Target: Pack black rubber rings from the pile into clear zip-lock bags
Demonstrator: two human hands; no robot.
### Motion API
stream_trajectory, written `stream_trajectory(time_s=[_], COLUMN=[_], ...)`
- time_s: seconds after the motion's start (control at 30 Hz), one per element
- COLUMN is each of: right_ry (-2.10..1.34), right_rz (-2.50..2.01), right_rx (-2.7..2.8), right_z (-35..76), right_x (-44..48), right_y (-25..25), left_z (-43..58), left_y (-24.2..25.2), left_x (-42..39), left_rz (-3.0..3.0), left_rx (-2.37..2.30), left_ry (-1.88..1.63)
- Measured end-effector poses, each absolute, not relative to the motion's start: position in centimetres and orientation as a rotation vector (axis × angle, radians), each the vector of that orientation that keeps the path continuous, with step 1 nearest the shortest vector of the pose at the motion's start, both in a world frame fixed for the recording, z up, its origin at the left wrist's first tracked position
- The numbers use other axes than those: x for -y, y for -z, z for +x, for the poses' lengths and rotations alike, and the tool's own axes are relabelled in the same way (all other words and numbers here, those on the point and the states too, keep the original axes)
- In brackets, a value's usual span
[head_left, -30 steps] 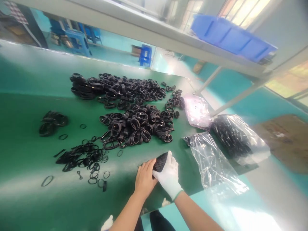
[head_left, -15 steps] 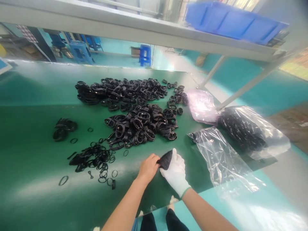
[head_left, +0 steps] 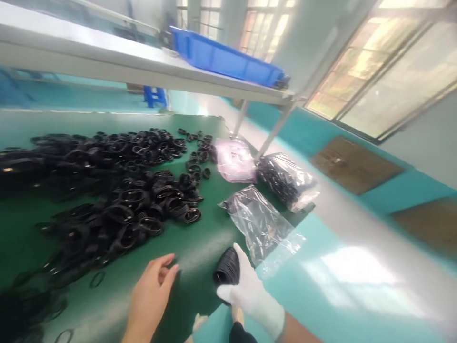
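Head cam is looking down over a green counter (head_left: 200, 252) that's glossy enough to throw back the window light, and it's covered in heaps of black rubber rings (head_left: 117, 190). The gloved right hand (head_left: 250, 290) is closed around a stack of rings (head_left: 226, 268), thumb along the side and fingers wrapped underneath, squeezed so they stay as one neat ribbed bundle instead of springing apart. It's held just above the near edge of the counter, right beside the mouth of the clear plastic bag (head_left: 262, 224). The white knit glove probably helps with grip on smooth rubber. The bare left hand (head_left: 153, 295) holds nothing; the fingers are loosely curled, with thumb and fingertips close together, hovering over the counter just left of the bundle. That clear bag lies flat and crinkly and looks mostly empty. Beyond it is a filled bag (head_left: 285, 178) stuffed with the same black rings, and next to that a pinkish bag (head_left: 233, 159). The loose rings look matte and floppy, some thin singles, others thicker coils. There's a blue bin (head_left: 228, 59) on the shelf (head_left: 107, 57) overhead.
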State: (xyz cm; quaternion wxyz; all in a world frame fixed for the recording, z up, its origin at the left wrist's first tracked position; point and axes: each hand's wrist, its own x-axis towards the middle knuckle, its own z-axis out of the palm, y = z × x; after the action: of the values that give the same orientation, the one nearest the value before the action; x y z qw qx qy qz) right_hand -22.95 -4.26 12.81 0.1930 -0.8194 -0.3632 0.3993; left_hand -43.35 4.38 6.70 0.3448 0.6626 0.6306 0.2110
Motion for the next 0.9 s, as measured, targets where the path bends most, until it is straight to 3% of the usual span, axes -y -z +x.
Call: stream_trajectory(time_s=[0.23, 0.37, 0.6, 0.77, 0.9], right_ry=[-0.807, -0.800, -0.932, -1.013, -0.944], right_rz=[-2.465, -2.445, -2.208, -1.541, -1.680], right_rx=[0.776, 0.803, 1.408, 2.034, 1.968], right_z=[-9.1, -2.8, -0.2, 2.6, 3.7], right_x=[17.7, 20.0, 14.1, 10.6, 8.9], right_y=[-11.2, -9.8, -9.7, -9.2, -8.0], left_z=[-21.0, -13.3, -13.4, -13.6, -13.6], left_y=[-8.2, -6.0, -8.1, -11.1, -11.3], left_x=[3.5, 6.1, 5.0, 3.9, 3.6], left_rz=[2.291, 2.586, 2.391, 2.140, 2.191], left_rx=[-0.966, -1.041, -1.367, -1.462, -1.500], left_ry=[-0.470, -0.282, -0.194, -0.424, -0.504])
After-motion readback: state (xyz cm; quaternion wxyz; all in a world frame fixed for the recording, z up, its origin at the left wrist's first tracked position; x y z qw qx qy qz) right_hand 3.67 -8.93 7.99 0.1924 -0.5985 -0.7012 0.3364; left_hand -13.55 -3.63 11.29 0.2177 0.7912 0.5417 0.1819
